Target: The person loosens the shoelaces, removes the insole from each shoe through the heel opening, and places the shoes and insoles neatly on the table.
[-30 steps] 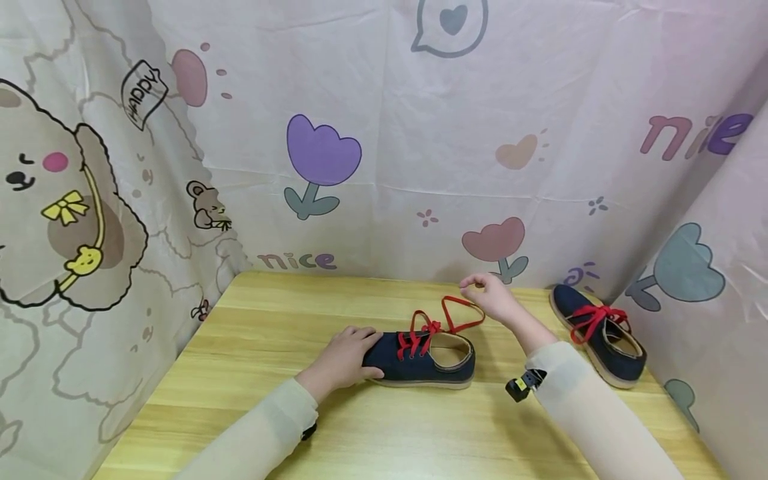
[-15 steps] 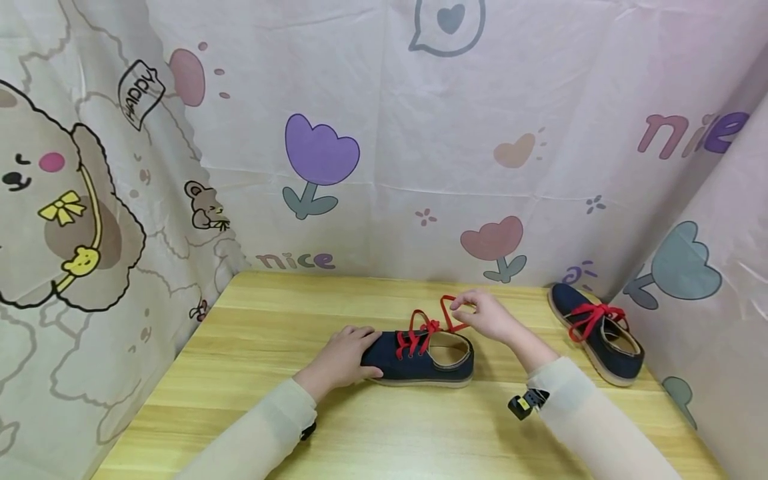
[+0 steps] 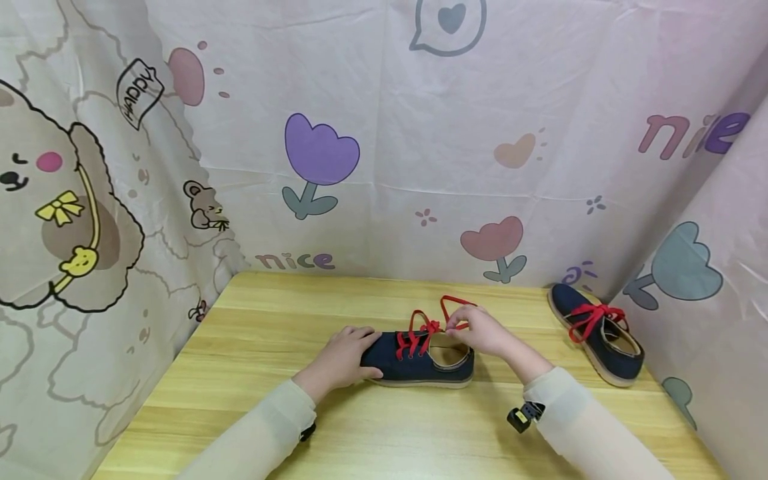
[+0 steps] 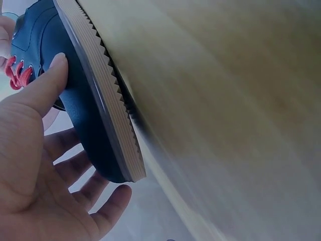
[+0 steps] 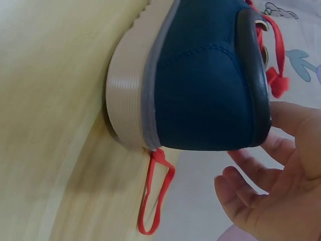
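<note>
Mostly, the counter [image 3: 288, 303] is yellow wood with stripes, and a pale cloth [image 3: 384, 73] with flowers and bears hangs around it. Another shoe [image 3: 618, 363] with a red bow sits at the far right. The blue shoe [image 3: 399, 368] has a light sole, a tan inside and red laces [image 3: 414, 345], with a big loop behind it. It sits flat between the hands, toe to the left. The left hand [image 3: 343, 358] holds the toe, thumb on the near side. The right hand [image 3: 483, 331] is bent by the shoe's opening; I can't tell if it pinches the lace.
</note>
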Available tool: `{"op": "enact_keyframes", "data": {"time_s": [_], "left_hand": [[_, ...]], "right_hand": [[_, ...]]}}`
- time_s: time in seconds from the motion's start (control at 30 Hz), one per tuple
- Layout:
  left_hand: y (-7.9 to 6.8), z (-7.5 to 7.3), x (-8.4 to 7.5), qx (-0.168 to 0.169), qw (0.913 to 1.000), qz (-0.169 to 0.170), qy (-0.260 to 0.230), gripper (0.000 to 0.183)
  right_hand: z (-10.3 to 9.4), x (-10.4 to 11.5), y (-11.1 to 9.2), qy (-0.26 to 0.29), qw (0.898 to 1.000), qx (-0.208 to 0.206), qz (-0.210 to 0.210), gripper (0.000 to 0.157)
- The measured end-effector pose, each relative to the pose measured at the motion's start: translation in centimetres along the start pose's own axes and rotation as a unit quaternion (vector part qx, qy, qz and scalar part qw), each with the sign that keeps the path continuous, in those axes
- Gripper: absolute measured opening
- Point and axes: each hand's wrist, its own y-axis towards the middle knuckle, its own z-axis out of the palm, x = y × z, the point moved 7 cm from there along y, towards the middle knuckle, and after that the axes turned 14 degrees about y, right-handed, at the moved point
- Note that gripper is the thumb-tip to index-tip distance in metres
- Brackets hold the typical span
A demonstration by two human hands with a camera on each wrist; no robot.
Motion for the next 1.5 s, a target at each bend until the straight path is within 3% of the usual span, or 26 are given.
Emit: {"op": "enact_keyframes", "data": {"time_s": [0.5,0.77,1.27,1.5], "left_hand": [[0.3,0.5,0.3,-0.001,0.9999,0.004,-0.012,0.077],[0.8,0.6,0.5,0.004,0.9999,0.006,-0.009,0.078],[3.4,1.0,2.1,0.026,0.9978,0.045,-0.042,0.079],[4.6,1.0,2.6,0.035,0.9971,0.066,-0.016,0.079]], "right_hand": [[0.5,-0.5,-0.2,-0.017,1.000,-0.008,0.003,0.010],[0.5,-0.5,-0.7,-0.007,1.000,-0.010,0.025,0.011],[0.6,-0.3,-1.9,0.000,0.999,-0.021,0.030,0.015],[0.7,-0.4,-2.2,-0.001,0.999,-0.022,0.040,0.016]]}}
